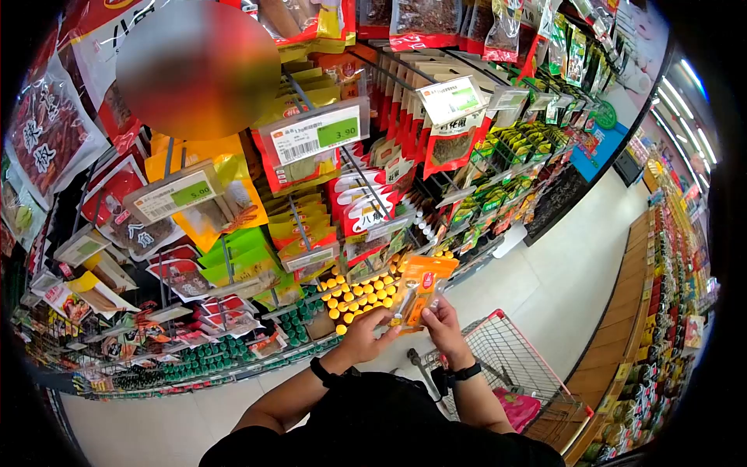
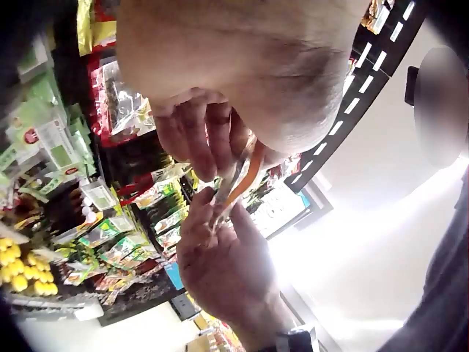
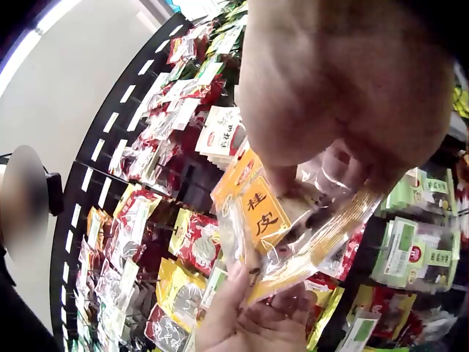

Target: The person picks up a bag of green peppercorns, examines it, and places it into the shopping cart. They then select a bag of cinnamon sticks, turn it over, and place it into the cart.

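A clear packet of cinnamon bark (image 1: 424,286) with an orange printed header is held up in front of the body. My left hand (image 1: 364,336) grips its lower left edge; in the right wrist view the left thumb (image 3: 233,290) lies on the front and the fingers go behind. On the other side my right hand (image 1: 446,328) holds the packet, thumb over the front. The right wrist view shows the label panel of the packet (image 3: 265,216) and brown pieces through the plastic. Seen nearly edge-on, the packet (image 2: 245,176) runs between both hands in the left wrist view.
A shelf rack of hanging spice packets (image 1: 311,218) with price tags (image 1: 315,140) fills the left and front. Yellow-capped bottles (image 1: 362,296) stand low behind the hands. A wire shopping cart (image 1: 517,354) with a pink item is at the right, near a wood-fronted display (image 1: 622,288).
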Motion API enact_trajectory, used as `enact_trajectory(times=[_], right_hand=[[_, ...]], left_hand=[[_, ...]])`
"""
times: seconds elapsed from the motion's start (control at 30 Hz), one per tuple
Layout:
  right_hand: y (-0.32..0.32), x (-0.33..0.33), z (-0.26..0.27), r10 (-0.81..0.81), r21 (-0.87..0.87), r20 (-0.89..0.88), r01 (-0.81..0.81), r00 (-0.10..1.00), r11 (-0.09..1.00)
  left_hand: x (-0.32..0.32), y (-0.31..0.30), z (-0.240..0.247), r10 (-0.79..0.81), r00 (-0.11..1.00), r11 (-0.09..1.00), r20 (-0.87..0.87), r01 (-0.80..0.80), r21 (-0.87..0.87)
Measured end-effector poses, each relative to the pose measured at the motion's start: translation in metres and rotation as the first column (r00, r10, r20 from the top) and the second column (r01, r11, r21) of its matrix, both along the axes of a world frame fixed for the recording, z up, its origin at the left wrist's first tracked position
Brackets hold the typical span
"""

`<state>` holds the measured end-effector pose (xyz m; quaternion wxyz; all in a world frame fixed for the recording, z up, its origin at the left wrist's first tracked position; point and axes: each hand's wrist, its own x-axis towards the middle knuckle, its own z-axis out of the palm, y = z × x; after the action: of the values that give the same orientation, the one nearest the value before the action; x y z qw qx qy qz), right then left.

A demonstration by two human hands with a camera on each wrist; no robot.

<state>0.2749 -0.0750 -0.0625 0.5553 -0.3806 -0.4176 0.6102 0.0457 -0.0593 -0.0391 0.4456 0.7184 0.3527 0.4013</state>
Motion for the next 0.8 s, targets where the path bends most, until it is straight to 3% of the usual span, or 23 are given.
enact_trajectory(times=[0.1, 0.2, 0.3, 0.33, 0.43, 0.47, 0.57, 0.6, 0.63, 0.7, 0.8], right_hand=[[0.004, -0.007, -0.011, -0.048, 0.026, 0.050, 0.046, 0.998, 0.999], [0.006, -0.024, -0.007, -0.077, 0.004, -0.017, 0.077, 0.997, 0.997], [-0.004, -0.030, -0.021, -0.078, -0.192, -0.211, 0.037, 0.974, 0.981], [0.000, -0.030, -0.023, 0.038, -0.206, -0.420, -0.135, 0.907, 0.969], [-0.012, -0.062, 0.000, -0.033, -0.113, -0.374, -0.011, 0.927, 0.994], [-0.006, -0.068, -0.012, -0.139, -0.225, -0.558, 0.013, 0.818, 0.974], [0.002, -0.057, -0.029, -0.089, -0.149, -0.273, 0.049, 0.958, 0.988], [0.001, -0.062, -0.002, -0.085, -0.138, -0.110, 0.069, 0.990, 0.988], [0.002, -0.082, 0.032, -0.187, -0.149, -0.064, 0.176, 0.980, 0.973], [0.007, -0.072, 0.011, -0.138, -0.016, -0.072, 0.137, 0.988, 0.990], [0.007, -0.066, 0.035, -0.251, 0.037, -0.034, 0.252, 0.967, 0.967]], left_hand=[[-0.007, 0.004, 0.008, -0.032, 0.997, 0.998, 0.072, 0.037, -0.059], [-0.017, 0.011, 0.030, -0.246, 0.967, 0.941, 0.060, 0.224, 0.254], [-0.023, 0.013, 0.030, -0.361, 0.932, 0.882, -0.017, 0.347, 0.320], [-0.024, 0.015, 0.022, -0.389, 0.920, 0.863, -0.056, 0.384, 0.329], [-0.035, 0.021, 0.020, -0.413, 0.902, 0.809, -0.127, 0.428, 0.402], [-0.038, 0.024, 0.017, -0.440, 0.888, 0.806, -0.135, 0.457, 0.376], [-0.049, 0.032, 0.008, -0.503, 0.841, 0.777, -0.200, 0.542, 0.320], [-0.053, 0.033, 0.009, -0.512, 0.837, 0.773, -0.191, 0.546, 0.323], [-0.056, 0.032, -0.001, -0.518, 0.830, 0.768, -0.207, 0.557, 0.314], [-0.060, 0.029, -0.019, -0.531, 0.815, 0.758, -0.232, 0.580, 0.300], [-0.067, 0.033, -0.012, -0.472, 0.853, 0.788, -0.221, 0.521, 0.327]])
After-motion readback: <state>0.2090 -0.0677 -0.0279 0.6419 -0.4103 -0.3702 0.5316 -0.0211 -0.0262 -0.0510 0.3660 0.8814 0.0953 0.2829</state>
